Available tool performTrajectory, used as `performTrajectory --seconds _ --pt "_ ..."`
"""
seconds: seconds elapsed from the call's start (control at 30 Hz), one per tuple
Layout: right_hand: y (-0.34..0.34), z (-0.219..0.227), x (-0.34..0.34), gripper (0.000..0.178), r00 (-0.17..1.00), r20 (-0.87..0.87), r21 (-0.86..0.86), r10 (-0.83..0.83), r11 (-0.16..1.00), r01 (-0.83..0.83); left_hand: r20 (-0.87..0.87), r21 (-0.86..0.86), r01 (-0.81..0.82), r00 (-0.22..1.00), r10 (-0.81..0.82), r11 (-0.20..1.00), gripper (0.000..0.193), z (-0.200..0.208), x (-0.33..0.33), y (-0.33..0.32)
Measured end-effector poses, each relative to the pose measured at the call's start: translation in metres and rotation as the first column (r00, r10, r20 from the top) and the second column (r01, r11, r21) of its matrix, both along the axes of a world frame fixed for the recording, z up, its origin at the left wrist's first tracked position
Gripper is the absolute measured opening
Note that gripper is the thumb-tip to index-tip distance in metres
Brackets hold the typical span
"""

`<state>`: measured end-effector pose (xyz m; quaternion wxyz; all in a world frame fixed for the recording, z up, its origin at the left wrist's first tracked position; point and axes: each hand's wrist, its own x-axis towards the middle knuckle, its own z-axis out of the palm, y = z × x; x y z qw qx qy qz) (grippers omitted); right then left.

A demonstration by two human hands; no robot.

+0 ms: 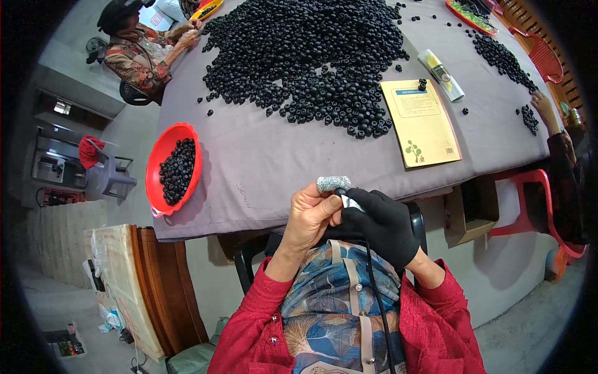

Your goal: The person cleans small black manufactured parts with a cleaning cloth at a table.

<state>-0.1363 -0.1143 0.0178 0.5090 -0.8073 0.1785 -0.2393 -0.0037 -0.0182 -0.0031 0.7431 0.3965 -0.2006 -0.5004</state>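
Note:
My left hand [308,215] is bare, with a speckled grey-white wrap [333,183] around one fingertip. Its thumb and fingers pinch a small black piece [340,192], mostly hidden between my hands. In a black glove, my right hand [387,229] meets it from the right. A small white flat thing [351,203] sticks out of the gloved fingers, against that piece; its kind cannot be made out. Both hands are just over the near table edge. Beyond them a large heap of small black round pieces with holes [299,56] covers the far middle of the table.
On the grey cloth-covered table [268,181], a red bowl [194,187] of black pieces stands at left. A yellow booklet [427,134] and a pale packet [441,75] lie at right. Two people sit at the far left and right. A red plastic chair [541,206] is at right.

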Motion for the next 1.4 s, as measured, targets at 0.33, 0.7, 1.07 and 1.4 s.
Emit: performTrajectory --seconds 0.33,0.7,1.07,1.4 --pt "0.0009 -0.005 0.0017 0.032 0.999 0.046 0.071 -0.016 0.997 0.013 -0.001 0.016 -0.014 1.0 0.014 1.0 0.019 0.0001 -0.0014 0.0003" --pt "0.0012 -0.0053 0.0025 0.032 0.999 0.04 0.085 -0.015 0.996 0.012 0.028 0.025 -0.02 0.999 0.019 0.999 0.019 0.0018 -0.0013 0.0" --pt "0.0012 -0.0071 0.002 0.032 0.998 0.059 0.135 -0.023 0.991 0.015 0.037 0.042 -0.015 0.999 0.013 0.999 0.019 0.002 -0.0014 -0.0004" --pt "-0.0012 -0.0036 0.0011 0.031 1.0 0.007 0.163 0.008 0.987 -0.009 0.065 0.05 -0.025 0.998 0.022 0.998 0.019 0.0015 -0.0007 -0.0002"
